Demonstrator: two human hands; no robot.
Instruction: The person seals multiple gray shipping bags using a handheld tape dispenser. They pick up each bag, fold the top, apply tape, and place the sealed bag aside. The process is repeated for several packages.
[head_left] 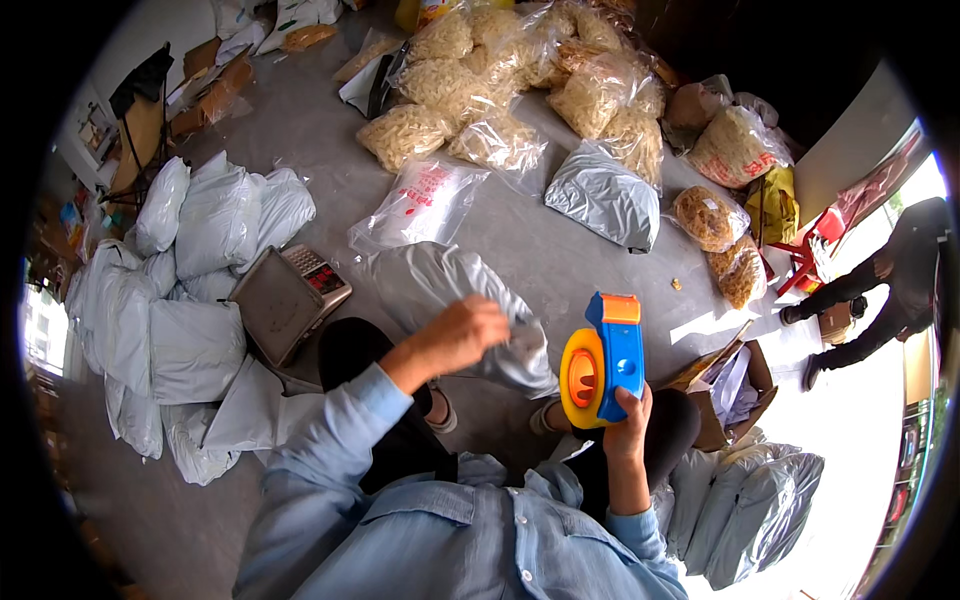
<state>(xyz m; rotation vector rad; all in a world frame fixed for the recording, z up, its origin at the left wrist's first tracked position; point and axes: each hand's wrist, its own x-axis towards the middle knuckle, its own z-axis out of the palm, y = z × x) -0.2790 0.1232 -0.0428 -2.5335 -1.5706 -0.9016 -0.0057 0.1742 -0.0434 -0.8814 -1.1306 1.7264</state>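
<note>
In front of my knees lies a filled grey plastic mailing bag (440, 285), its near end reaching down between my feet. My left hand (462, 335) is over this bag with fingers curled together, slightly blurred; whatever they pinch, if anything, cannot be made out. Beside my right knee, my right hand (628, 425) grips the lower end of a blue tape dispenser (622, 362) with an orange top and a yellow ring on its left side. The dispenser stands upright, apart from the bag.
Packed white mailing bags (195, 345) pile up at left, beside a scale (285, 300). Clear bags of pale dried food (490, 75) heap at the far side, with a grey parcel (605, 195) nearer. At right are an open carton (735, 395), grey parcels (750, 510) and a person (880, 285).
</note>
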